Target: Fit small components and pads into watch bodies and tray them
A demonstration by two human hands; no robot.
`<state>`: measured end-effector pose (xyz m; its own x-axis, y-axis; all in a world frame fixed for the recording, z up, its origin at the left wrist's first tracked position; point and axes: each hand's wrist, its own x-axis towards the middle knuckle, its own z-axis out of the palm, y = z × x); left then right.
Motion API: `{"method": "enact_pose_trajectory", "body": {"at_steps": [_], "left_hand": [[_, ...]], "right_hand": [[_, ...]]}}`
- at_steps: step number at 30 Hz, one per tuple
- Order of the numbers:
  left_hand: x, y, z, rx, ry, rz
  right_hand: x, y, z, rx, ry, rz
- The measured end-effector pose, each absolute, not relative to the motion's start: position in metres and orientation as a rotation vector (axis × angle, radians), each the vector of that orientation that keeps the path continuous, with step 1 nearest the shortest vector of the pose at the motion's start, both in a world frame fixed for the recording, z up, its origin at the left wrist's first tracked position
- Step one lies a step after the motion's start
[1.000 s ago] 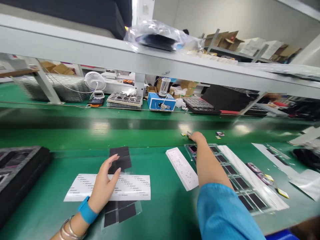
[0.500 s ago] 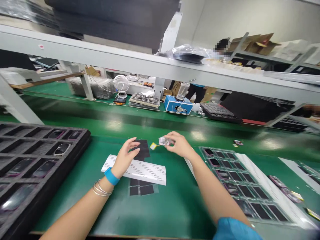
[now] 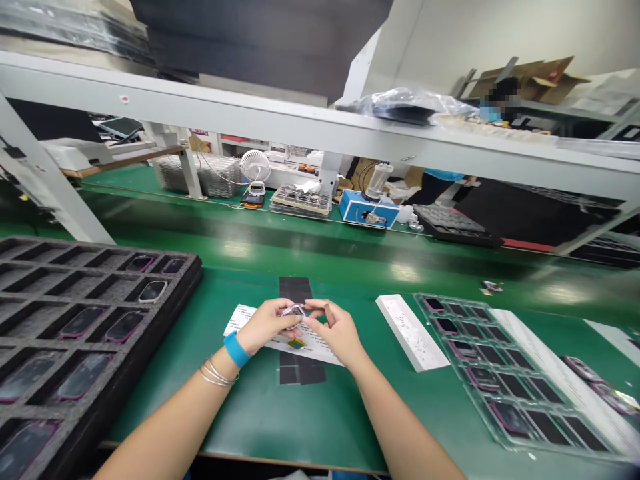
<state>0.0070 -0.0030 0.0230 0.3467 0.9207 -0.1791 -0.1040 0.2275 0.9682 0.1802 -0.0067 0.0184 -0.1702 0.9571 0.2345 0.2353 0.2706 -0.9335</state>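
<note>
A small watch case [image 3: 294, 312] with a rounded-square frame is gripped between the thumb and fingers of my left hand [image 3: 267, 323]. From it a yellow-edged flat part [image 3: 297, 343] hangs just below. My right hand [image 3: 335, 327] pinches the near right edge of the same case, and a narrow brown piece [image 3: 329, 315] shows by its fingers. Under both hands lies a white printed label sheet [image 3: 240, 318], partly hidden. It crosses over dark square pads [image 3: 303, 375] on the green table.
At left stands a black foam tray [image 3: 115, 293] with watch cases in some pockets. To the right are a white block [image 3: 410, 333] and a clear plastic tray [image 3: 493, 393] of dark squares and cases. A shelf beam [image 3: 240, 123] spans above; a person [image 3: 500, 100] is beyond.
My right hand has brought the watch case left and down, over the label sheet. My left hand, open before, has closed on it. The view has shifted a little.
</note>
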Motion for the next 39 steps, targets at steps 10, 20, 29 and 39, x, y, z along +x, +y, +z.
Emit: {"method": "enact_pose_trajectory", "body": {"at_steps": [10,20,29,39], "left_hand": [[0.018,-0.008,0.012,1.297,0.975,0.934],[0.018,-0.009,0.015,1.559,1.141,0.979],[0.017,-0.009,0.011,1.457,1.078,0.979],[0.019,-0.010,0.014,1.365,1.054,0.987]], "right_hand": [[0.177,-0.015,0.007,-0.976,-1.667,0.824],[0.174,-0.012,0.003,-1.021,-1.659,0.816],[0.174,-0.012,0.000,-1.013,-1.659,0.846],[0.177,-0.012,0.007,-0.967,-1.736,0.771]]}}
